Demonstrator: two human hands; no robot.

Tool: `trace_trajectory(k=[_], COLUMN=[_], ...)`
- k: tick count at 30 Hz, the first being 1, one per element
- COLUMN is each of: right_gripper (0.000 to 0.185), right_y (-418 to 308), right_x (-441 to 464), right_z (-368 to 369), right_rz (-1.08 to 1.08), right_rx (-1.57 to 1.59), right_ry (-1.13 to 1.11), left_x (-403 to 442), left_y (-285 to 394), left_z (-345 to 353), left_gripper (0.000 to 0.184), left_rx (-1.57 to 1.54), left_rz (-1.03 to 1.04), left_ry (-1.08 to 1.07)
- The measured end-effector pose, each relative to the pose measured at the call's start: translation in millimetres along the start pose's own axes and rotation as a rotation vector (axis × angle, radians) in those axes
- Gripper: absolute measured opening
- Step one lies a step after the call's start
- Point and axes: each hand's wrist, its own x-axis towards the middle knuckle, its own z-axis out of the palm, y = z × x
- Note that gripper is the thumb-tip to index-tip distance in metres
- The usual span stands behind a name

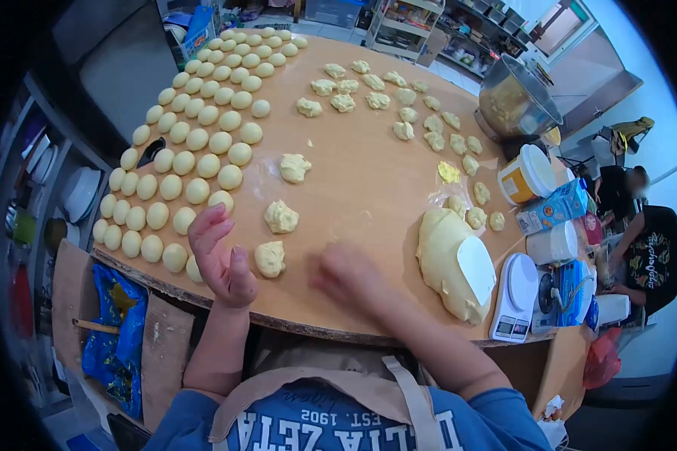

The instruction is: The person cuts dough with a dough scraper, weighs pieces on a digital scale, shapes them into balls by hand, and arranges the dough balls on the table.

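Observation:
My left hand point(223, 254) is raised at the near left table edge, fingers apart and slightly curled, with nothing in it. Just right of it sits a rough dough piece point(270, 259), and two more rough pieces, a middle one point(281, 217) and a farther one point(295, 168), lie beyond it in a line. My right hand point(344, 275) hovers low over or on the tabletop, smeared by motion; whether anything is under it is hidden. Smooth round dough balls point(197, 191) stand in many rows on the left. A large dough mass point(451, 263) lies at the right, a white scraper point(476, 269) resting on it.
Rough dough pieces point(377, 101) are scattered over the far side of the wooden table point(353, 180). Along the right edge stand a kitchen scale point(514, 297), a white tub point(527, 174), cartons point(553, 207) and a steel mixing bowl point(515, 101). Another person point(647, 259) is at far right.

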Motion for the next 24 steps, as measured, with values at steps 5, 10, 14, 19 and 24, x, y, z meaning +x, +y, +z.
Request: trace_trajectory(k=[5,10,14,19,24], right_gripper=[0.016,0.021,0.019,0.024,0.039], right_y=[26.9,10.4,15.2,22.3,0.3], right_x=[-44.8,-3.7,-53.6,3.3,-59.9], right_z=[-25.6,5.2,-8.8,-10.5,-16.1], right_rz=[0.190,-0.012,-0.114,0.077,-0.225], right_rx=[-0.084,0.012,0.069,-0.160,-0.122], right_ry=[-0.032,0.094,0.053,0.144,-0.150], left_x=[-1.6,-3.3,-2.9,-3.4,-1.6], left_y=[1.8,2.4,2.1,1.8,1.5], left_z=[1.2,-0.8,-0.7,1.9,-1.8], left_gripper=[0.037,0.034,0.032,0.035,0.032], left_rx=[-0.042,-0.028,-0.070,-0.028,-0.051], left_rz=[-0.025,-0.059,-0.095,-0.037,-0.057], left_ry=[-0.022,0.000,0.005,-0.029,-0.023])
